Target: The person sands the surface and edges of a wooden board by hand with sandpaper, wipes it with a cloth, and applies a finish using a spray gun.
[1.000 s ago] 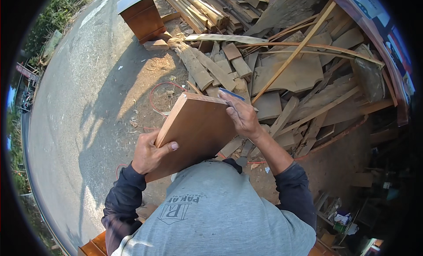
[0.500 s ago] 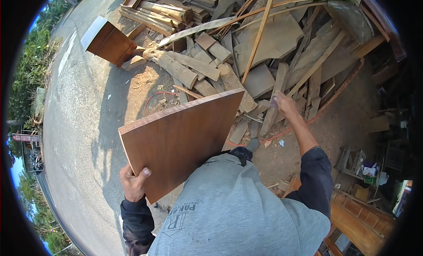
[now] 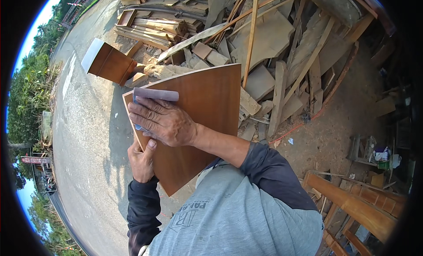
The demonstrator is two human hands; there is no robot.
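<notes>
Beyond the board spreads the woodpile (image 3: 264, 40). The board (image 3: 211, 97) tilts before the shirt (image 3: 233, 212), face toward the wearer, top edge climbing rightward; its longer axis is unclear. The right forearm (image 3: 224, 143) covers its lower part. The right hand (image 3: 165, 124), fingers together, presses the sheet (image 3: 158, 94), its curl lying crosswise; the left hand (image 3: 143, 161) clasps the board's left edge.

It's a head-worn fisheye, looking down past the grey shirt (image 3: 238, 212) at the right grip (image 3: 165, 123) and the left grip (image 3: 142, 162), both pretty near the lens. Super wide too: road (image 3: 86, 141) off left of the grips, wood pile (image 3: 266, 38) beyond them, straight edges bending toward the rim.
</notes>
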